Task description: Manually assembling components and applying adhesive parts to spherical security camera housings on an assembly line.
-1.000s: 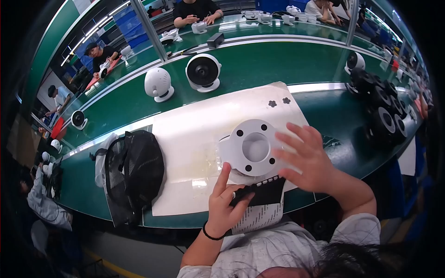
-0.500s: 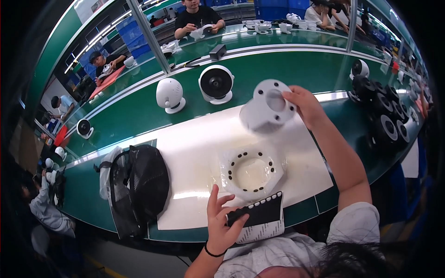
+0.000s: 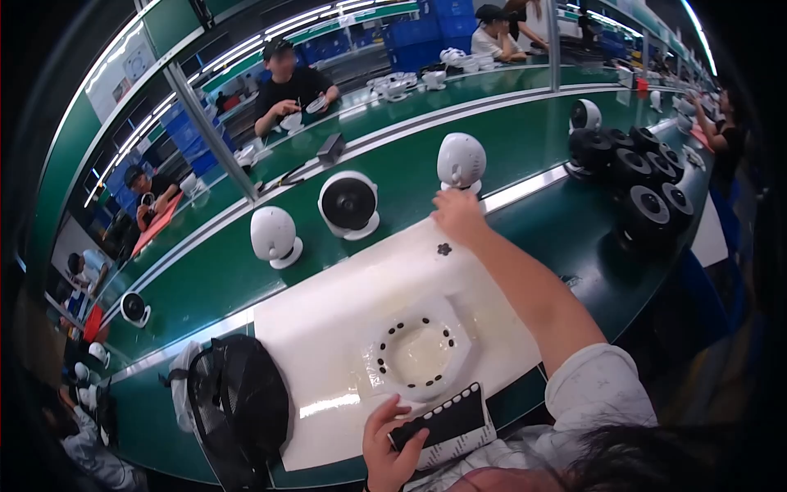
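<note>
My right hand reaches far across the bench, its fingers closed at the base of a small white desk fan. The fan stands upright on the green belt, its rounded back toward me. Its base is partly hidden by my fingers. Close to me, my left hand grips a black sheet of stick-on pads with a pale printed backing and a row of white spots along one edge. Just beyond the sheet lies a white ring-shaped holder, wrapped in clear film, with black dots around its opening.
Two more white fans stand on the green belt. A black mesh bag lies left of the white mat. A small dark flower-shaped piece rests on the mat. Black round parts are piled at right. People work opposite.
The white fan, held tilted with its underside showing, now stands upright on the belt at the far side. My left hand keeps the pad sheet. The view has shifted.
</note>
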Motion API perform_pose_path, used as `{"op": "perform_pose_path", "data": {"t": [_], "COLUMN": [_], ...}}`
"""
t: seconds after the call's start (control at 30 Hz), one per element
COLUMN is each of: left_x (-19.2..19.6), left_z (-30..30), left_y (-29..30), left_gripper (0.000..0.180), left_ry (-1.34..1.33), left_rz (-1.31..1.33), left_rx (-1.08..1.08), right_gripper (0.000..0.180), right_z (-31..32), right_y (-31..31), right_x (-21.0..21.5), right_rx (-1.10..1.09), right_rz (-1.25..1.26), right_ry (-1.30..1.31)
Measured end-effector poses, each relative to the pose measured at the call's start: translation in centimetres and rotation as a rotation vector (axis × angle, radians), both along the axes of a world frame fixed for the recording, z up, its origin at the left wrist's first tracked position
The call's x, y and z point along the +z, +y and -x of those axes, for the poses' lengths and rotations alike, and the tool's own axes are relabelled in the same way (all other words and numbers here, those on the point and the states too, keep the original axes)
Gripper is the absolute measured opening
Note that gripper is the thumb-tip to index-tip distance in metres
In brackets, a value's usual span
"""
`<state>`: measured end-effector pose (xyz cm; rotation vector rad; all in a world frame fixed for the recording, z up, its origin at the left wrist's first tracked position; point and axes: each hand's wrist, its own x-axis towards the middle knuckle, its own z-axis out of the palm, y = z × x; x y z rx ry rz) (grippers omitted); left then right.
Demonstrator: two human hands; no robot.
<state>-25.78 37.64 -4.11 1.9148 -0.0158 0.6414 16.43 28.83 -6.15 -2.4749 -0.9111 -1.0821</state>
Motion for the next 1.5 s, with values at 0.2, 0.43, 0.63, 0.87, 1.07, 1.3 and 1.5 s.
{"op": "perform_pose_path", "data": {"t": [0.2,0.43,0.63,0.87,1.07,1.3,1.5], "left_x": [2.8,1.9,2.0,2.0,1.5,1.4,1.3], "left_z": [-0.1,-0.3,0.0,-0.1,-0.5,0.0,-0.3], "left_y": [-1.5,-1.5,-1.5,-1.3,-1.8,-1.7,-1.9], "left_gripper": [0.029,0.023,0.023,0.025,0.024,0.025,0.027], "left_ry": [0.339,0.201,0.255,0.214,0.245,0.313,0.212], "left_rz": [0.177,0.140,0.134,0.126,0.202,0.278,0.244], "left_rx": [-0.005,0.064,0.088,0.065,0.044,0.052,0.030], "right_gripper": [0.016,0.018,0.026,0.028,0.026,0.024,0.028], "right_z": [2.7,4.9,4.7,3.6,3.9,4.4,3.9], "right_y": [-0.2,0.0,-1.2,-1.4,-3.3,-1.7,-2.6], "right_x": [-0.3,-0.2,-0.7,-0.9,0.0,0.7,0.1], "right_rx": [0.102,0.024,0.119,0.198,0.252,0.213,0.238], "right_rz": [0.020,-0.158,-0.103,-0.075,-0.157,-0.083,-0.107], "right_ry": [-0.008,0.231,0.393,0.468,0.521,0.539,0.563]}}
